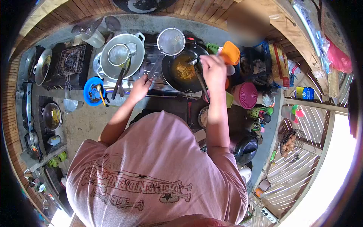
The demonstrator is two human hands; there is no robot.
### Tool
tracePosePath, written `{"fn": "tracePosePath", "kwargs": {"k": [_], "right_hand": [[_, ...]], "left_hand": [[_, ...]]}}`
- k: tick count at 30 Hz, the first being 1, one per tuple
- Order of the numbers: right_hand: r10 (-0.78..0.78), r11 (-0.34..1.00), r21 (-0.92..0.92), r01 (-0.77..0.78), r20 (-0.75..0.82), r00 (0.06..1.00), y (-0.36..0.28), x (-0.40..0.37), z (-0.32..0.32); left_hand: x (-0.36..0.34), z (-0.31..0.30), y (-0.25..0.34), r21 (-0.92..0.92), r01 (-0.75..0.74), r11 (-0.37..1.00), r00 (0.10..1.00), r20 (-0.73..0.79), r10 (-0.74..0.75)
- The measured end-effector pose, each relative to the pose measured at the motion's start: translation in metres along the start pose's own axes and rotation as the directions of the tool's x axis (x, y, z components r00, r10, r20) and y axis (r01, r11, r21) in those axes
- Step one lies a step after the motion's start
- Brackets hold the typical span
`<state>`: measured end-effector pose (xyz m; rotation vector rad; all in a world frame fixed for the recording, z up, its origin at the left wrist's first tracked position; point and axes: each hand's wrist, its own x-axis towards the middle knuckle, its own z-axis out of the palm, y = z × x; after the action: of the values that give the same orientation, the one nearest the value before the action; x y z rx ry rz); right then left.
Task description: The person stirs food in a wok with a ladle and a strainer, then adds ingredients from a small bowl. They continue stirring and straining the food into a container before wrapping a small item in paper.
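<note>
- Right hand (213, 72), upper centre: fingers clamped on a spatula (198, 69) in the wok (172, 81); food (185, 70) golden, still frying.
- Left hand (140, 87) closed around the handle of the strainer (171, 41), which looks empty.

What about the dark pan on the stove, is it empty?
No, the dark pan holds yellowish food, and the right hand holds a utensil in it.

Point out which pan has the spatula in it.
The black wok with yellowish food, under the right hand gripping the spatula; the silver pot beside it holds a small saucepan.
</note>
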<state>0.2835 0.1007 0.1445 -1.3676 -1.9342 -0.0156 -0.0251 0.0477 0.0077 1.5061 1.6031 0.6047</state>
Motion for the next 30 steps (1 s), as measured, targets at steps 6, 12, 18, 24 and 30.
{"fn": "tracePosePath", "kwargs": {"k": [6, 12, 18, 24, 30], "right_hand": [[0.245, 0.96, -0.168, -0.223, 0.13, 0.961, 0.027, -0.084, 0.012], [0.53, 0.833, -0.371, -0.411, 0.322, 0.784, 0.044, -0.168, 0.002], [0.664, 0.745, -0.41, -0.526, 0.381, 0.644, 0.067, -0.205, 0.023], [0.752, 0.654, -0.416, -0.632, 0.445, 0.486, 0.054, -0.186, 0.032], [0.455, 0.885, -0.279, -0.372, 0.354, 0.817, 0.049, -0.198, 0.041]], "left_hand": [[0.002, -0.001, -0.004, -0.01, -0.091, 0.996, 0.995, -0.042, 0.091], [0.002, -0.001, -0.004, -0.02, -0.079, 0.997, 0.997, -0.011, 0.079], [0.002, -0.001, 0.0, 0.036, -0.135, 0.99, 0.99, -0.045, 0.137], [-0.001, -0.001, 0.005, 0.033, -0.145, 0.989, 0.988, -0.053, 0.146], [0.0, 0.001, -0.002, -0.007, -0.153, 0.988, 0.987, -0.053, 0.153]]}}
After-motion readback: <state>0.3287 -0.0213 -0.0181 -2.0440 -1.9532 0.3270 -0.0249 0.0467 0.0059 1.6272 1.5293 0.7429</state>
